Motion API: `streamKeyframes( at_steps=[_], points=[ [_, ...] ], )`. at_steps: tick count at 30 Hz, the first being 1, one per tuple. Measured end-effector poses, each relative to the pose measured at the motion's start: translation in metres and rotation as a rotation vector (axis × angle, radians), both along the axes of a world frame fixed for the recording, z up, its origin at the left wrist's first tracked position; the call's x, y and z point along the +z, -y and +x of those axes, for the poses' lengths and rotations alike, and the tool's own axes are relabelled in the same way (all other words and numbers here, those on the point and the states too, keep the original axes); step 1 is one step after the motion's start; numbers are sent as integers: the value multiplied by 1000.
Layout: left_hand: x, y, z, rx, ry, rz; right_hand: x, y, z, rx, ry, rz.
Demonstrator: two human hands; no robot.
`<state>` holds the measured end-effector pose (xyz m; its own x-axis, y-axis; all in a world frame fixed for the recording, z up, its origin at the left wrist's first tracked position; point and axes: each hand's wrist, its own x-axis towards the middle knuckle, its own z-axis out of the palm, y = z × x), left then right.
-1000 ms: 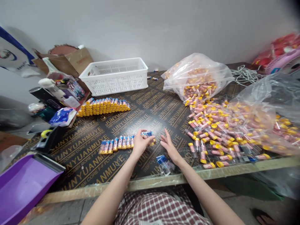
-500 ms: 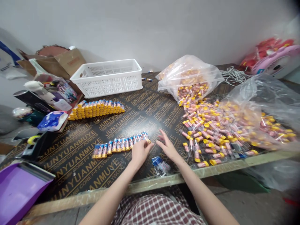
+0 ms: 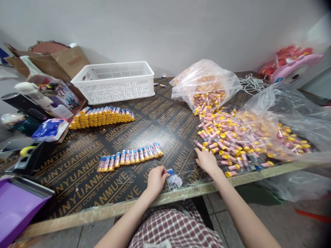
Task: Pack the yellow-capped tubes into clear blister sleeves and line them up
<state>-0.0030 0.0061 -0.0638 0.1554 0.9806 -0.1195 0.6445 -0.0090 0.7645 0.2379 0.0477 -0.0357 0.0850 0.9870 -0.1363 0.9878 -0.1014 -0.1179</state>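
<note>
My left hand (image 3: 156,179) is closed in a pinch at the left edge of a small pile of flat printed plastic labels (image 3: 175,181), near the front of the table. Its thumb and forefinger meet on a blue label there. My right hand (image 3: 207,161) is at the left edge of a heap of small clear tubes (image 3: 232,136) with yellow caps and pink contents. Its forefinger and thumb are apart, close to the nearest tubes. A slanting row of labelled blue-and-yellow tubes (image 3: 133,156) stands left of the labels, apart from both hands.
Stacked labelled tubes (image 3: 102,117) lie before a white plastic basket (image 3: 113,88). A clear bag (image 3: 204,84) spills tubes into the heap. At left are a tape dispenser (image 3: 28,158) and purple dustpan (image 3: 20,210); a pink fan (image 3: 294,70) stands back right.
My left hand has come down from the end of the tube row to the labels. My right hand has moved right, to the heap of tubes. The view has shifted slightly.
</note>
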Motion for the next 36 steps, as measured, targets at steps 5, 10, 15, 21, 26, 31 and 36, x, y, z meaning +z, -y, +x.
streamKeyframes(
  at_steps=[5,10,15,21,26,31,36],
  points=[
    [2,1,-3,19,58,33,2,-3,2,26,-248,-3],
    [8,-5,-6,115,454,-210,9,8,-3,83,-622,38],
    [15,-7,-9,269,802,-479,9,32,-26,80,-926,138],
    [14,-8,-11,403,998,-492,3,67,-56,-17,-1225,371],
    [10,-12,-12,540,1135,-564,7,85,-71,14,-1046,533],
    [8,-15,-15,702,1138,-520,8,91,-77,91,-968,635],
    [7,-15,-16,712,1126,-472,3,94,-81,190,-912,645]
  ],
)
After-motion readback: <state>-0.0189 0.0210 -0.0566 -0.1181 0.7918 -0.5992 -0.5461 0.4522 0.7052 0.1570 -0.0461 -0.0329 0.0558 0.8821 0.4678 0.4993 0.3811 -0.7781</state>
